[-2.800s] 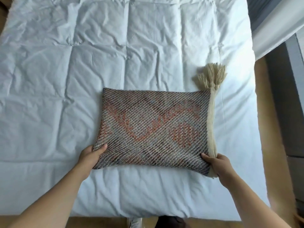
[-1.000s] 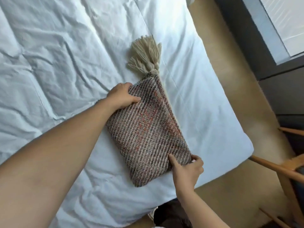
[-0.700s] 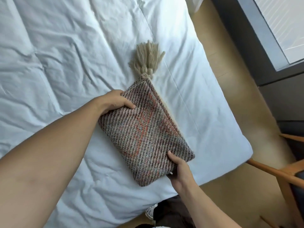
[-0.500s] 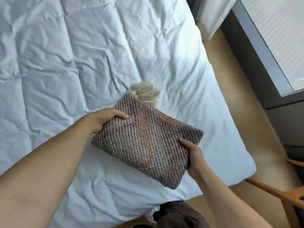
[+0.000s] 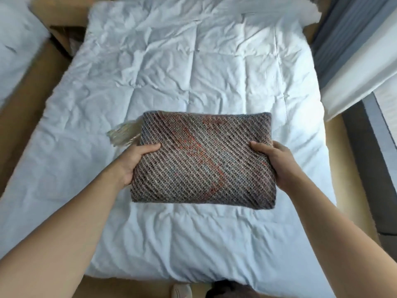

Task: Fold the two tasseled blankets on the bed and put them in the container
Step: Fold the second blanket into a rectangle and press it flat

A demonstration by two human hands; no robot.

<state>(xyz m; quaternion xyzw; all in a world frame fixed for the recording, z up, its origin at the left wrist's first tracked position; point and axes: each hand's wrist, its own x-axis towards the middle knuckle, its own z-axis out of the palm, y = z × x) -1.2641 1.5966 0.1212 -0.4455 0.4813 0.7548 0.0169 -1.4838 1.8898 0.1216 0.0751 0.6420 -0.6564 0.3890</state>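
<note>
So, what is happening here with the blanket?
A person holds one folded tasseled blanket above the white bed, left hand and right hand gripping its two short sides. A cream tassel hangs out at its left end. No second blanket is clearly visible.

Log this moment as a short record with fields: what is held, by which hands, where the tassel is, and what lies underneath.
held item: folded blanket, woven in diagonal stripes with orange patches
left hand: grips the blanket's left edge, thumb on top
right hand: grips the blanket's right edge, thumb on top
tassel: sticks out at the blanket's upper left corner, blurred
underneath: white quilt, wrinkled
container: cannot tell; a brown box-like shape shows at the upper left, blurred
second blanket: not visible
</note>
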